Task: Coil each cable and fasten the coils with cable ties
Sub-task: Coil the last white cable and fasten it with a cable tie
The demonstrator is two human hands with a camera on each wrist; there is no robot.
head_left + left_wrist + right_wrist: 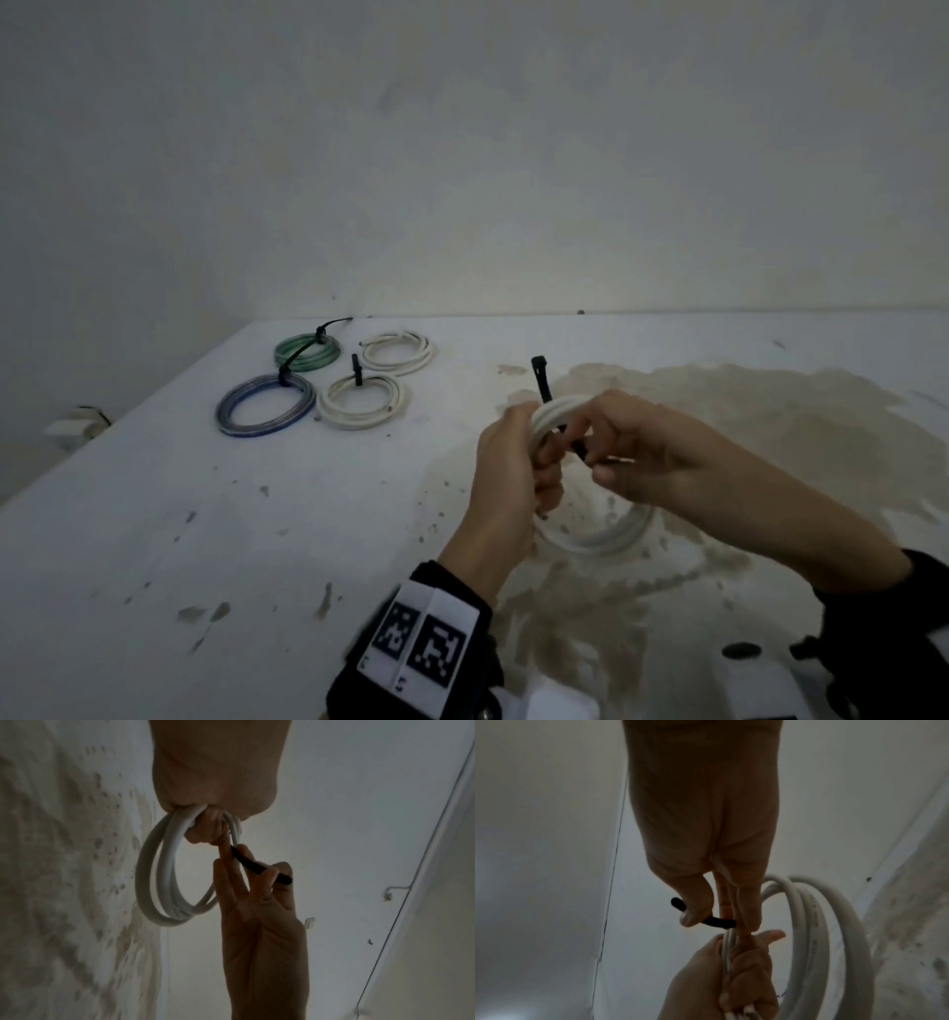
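Observation:
My left hand (518, 462) grips the top of a white cable coil (606, 539), which hangs above the table; the coil (164, 888) loops below my fist (208, 825). A black cable tie (542, 380) sticks up behind the coil. My right hand (611, 447) pinches the tie's other end (257, 868) between thumb and fingers, just inside the loop. In the right wrist view the black tie (716, 921) bends under my thumb, and the white coil (816, 933) hangs to the right, held by the left hand (739, 973).
Far left on the white table (205, 514) lie tied coils: a green one (307, 352), a blue one (264, 406) and two white ones (363, 401) (396, 352). A brown stain (770, 411) spreads on the right. The wall stands close behind.

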